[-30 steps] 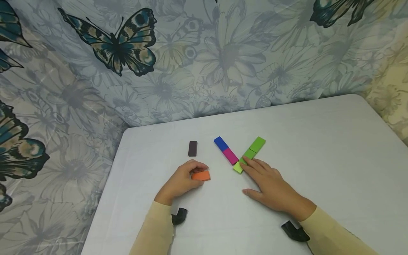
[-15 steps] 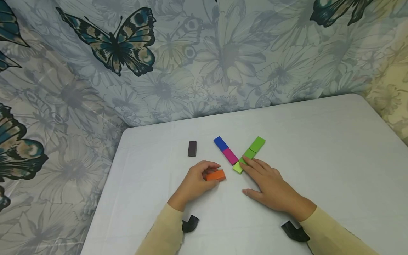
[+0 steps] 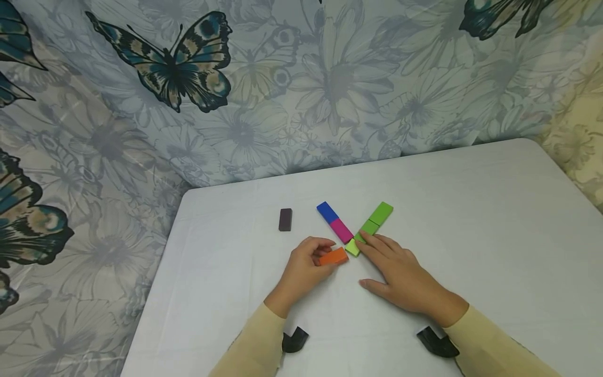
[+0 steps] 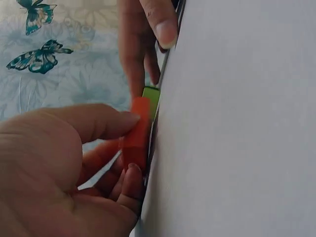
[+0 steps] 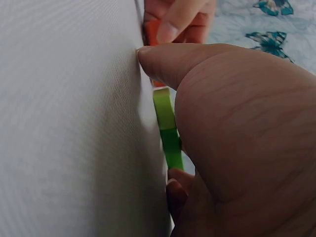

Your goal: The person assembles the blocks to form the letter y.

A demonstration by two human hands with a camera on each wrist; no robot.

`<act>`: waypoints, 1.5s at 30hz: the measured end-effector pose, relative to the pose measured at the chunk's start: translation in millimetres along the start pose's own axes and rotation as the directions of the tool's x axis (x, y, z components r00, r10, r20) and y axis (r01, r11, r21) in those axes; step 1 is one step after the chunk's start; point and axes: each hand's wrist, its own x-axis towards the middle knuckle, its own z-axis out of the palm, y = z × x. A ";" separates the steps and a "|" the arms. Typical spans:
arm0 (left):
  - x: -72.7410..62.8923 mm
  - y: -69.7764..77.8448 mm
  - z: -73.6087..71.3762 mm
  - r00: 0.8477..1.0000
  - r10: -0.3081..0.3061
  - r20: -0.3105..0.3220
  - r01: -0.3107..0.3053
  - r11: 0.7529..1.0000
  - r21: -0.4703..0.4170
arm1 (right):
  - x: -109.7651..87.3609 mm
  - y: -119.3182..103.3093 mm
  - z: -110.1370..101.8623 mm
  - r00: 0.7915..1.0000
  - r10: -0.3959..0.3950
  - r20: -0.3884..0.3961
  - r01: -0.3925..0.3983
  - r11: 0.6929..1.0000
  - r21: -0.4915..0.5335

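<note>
My left hand [image 3: 306, 267] pinches an orange block [image 3: 334, 256] between thumb and fingers, flat on the white table [image 3: 471, 220]; the same orange block [image 4: 137, 133] shows in the left wrist view. Its right end sits close to a light-green block [image 3: 352, 247]. My right hand [image 3: 400, 275] lies flat, its straight fingertips [image 3: 363, 238] resting on the row of green blocks [image 3: 375, 220]. The green blocks [image 5: 168, 126] run under that hand in the right wrist view. A blue block [image 3: 326, 211] and a magenta block [image 3: 341, 230] form the other arm of a V.
A dark brown block [image 3: 285, 219] lies alone to the left of the coloured blocks. Butterfly-print cloth [image 3: 188, 78] hangs behind and to the left of the table. Two black clips [image 3: 294, 339] sit near the front edge by my sleeves.
My left hand has slid the orange block to the right, from near the brown block to just beside the light-green block. The right hand has stayed on the green blocks.
</note>
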 end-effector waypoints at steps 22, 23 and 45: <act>0.2 -13.5 -22.2 0.982 0.010 0.188 0.017 0.990 -0.140 | 1.1 1.0 0.5 1.000 -0.004 0.005 0.004 1.000 0.001; 0.3 -13.6 -22.1 0.983 0.009 0.183 0.017 0.990 -0.139 | 1.0 1.0 0.5 1.000 -0.004 0.004 0.004 1.000 0.000; -1.3 -11.1 -17.8 0.981 0.011 0.194 0.005 0.997 -0.081 | 0.8 -0.7 -1.0 1.000 0.000 0.005 -0.001 1.000 0.011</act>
